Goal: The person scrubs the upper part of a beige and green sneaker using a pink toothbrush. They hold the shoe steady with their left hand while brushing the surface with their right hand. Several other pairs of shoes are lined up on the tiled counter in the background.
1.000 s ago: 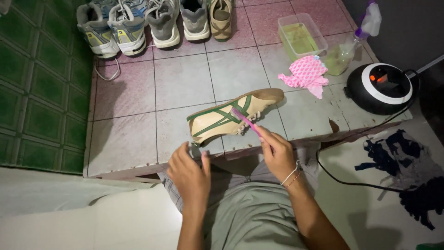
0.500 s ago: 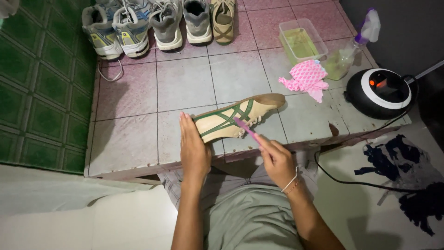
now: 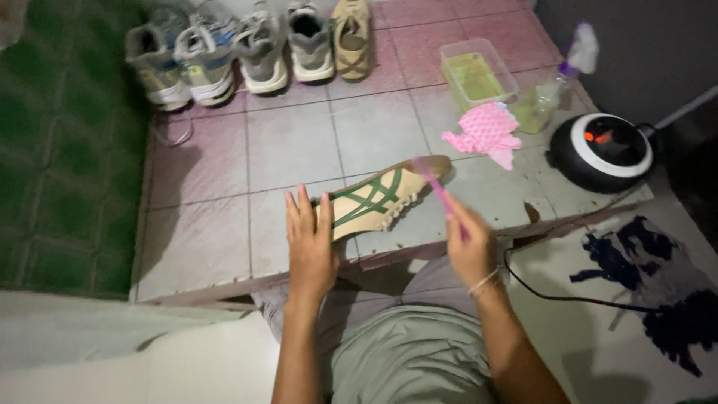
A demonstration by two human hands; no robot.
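Far left, a row of shoes (image 3: 247, 49) lined against the back of the tiled surface (image 3: 194, 224). Centre, left hand (image 3: 310, 239) laid flat, fingers apart, on the heel of a tan shoe with green stripes (image 3: 374, 200), steadying it on its side near the front edge. Right hand (image 3: 470, 247), grip closed on a pink brush (image 3: 437, 187) meeting the toe; beyond, pink cloth (image 3: 485, 133), clear tub (image 3: 477, 73), spray bottle (image 3: 557, 86).

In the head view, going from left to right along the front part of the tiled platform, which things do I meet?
Left hand → beige shoe → pink brush in right hand → pink cloth → round black device.
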